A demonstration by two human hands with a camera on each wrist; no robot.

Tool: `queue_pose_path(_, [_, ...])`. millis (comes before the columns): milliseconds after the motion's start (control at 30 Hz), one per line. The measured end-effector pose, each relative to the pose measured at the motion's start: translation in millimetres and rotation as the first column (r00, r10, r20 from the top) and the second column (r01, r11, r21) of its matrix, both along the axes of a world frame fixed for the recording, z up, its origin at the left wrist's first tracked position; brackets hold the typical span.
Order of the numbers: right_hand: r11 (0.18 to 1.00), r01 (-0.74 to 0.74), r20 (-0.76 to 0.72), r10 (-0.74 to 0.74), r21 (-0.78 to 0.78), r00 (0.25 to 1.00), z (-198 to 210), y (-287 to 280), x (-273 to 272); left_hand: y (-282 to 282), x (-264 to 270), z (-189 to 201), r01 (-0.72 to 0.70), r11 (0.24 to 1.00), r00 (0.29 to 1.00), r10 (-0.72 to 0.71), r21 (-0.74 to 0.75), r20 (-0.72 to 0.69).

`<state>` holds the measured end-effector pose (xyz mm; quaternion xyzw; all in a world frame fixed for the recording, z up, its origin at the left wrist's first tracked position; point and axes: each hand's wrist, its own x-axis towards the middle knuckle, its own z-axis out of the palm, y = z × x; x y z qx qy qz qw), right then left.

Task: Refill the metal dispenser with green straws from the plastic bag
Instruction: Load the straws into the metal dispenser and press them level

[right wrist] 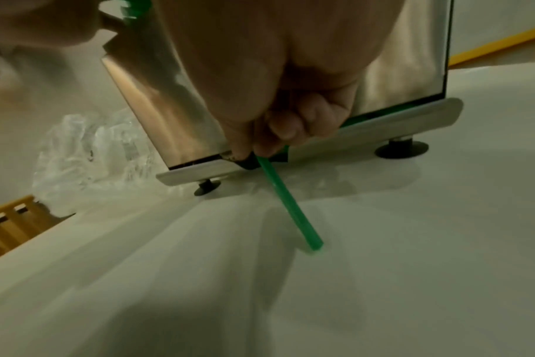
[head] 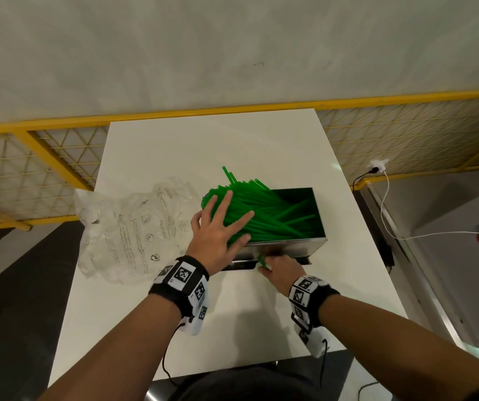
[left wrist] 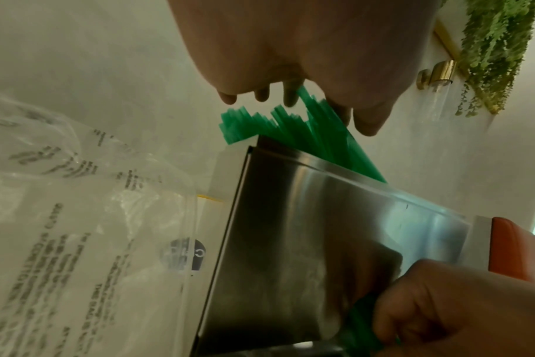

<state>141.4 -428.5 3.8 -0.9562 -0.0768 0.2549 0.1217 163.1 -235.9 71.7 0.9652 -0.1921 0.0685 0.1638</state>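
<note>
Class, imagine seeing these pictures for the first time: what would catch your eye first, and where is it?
The heap of green straws sticking out of the open metal dispenser mid-table, with the left hand spread flat on it. Next, the right hand pinching a single straw at the dispenser's front slot. The crumpled clear bag lies to the left.

Open-top metal dispenser [head: 287, 246] stands mid-table, toward the right edge, crammed with green straws [head: 264, 209] slanting out over its left rim. Crumpled clear plastic bag [head: 128, 227] lies at the table's left edge, beside it.
</note>
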Motion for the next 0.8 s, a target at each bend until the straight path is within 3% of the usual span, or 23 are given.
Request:
queue_pose_path(133, [1.0,0.022,-0.035,-0.023,-0.012,0.999,-3.2,-4.5,-2.8,2.8,-3.0,1.2,0.006,0.998,1.0,-0.006,0.064,-0.005])
queue_pose_path(267, [0.99,-0.107,-0.136,0.094,-0.087,0.986,6.5,-31.8,-15.8,2.3,-2.3,1.9,0.0,0.999,1.0,0.0,0.054,0.002])
queue_pose_path(400, [0.948,-0.229,-0.147,0.2,-0.221,0.969,36.2,-63.6,-20.2,0.1,4.3,4.4,-0.079,0.996,0.997,0.079,-0.033,-0.004])
queue_pose_path(567, [0.925,-0.272,-0.067,0.264,-0.266,0.962,91.1,-66.4,-11.6,0.8,16.6,12.2,-0.199,0.971,0.971,0.177,-0.131,-0.162])
queue_pose_path(800, [0.889,-0.382,0.167,0.428,-0.251,0.888,169.3,-45.4,0.4,11.5,19.4,20.2,-0.249,0.876,0.947,0.131,-0.413,-0.294])
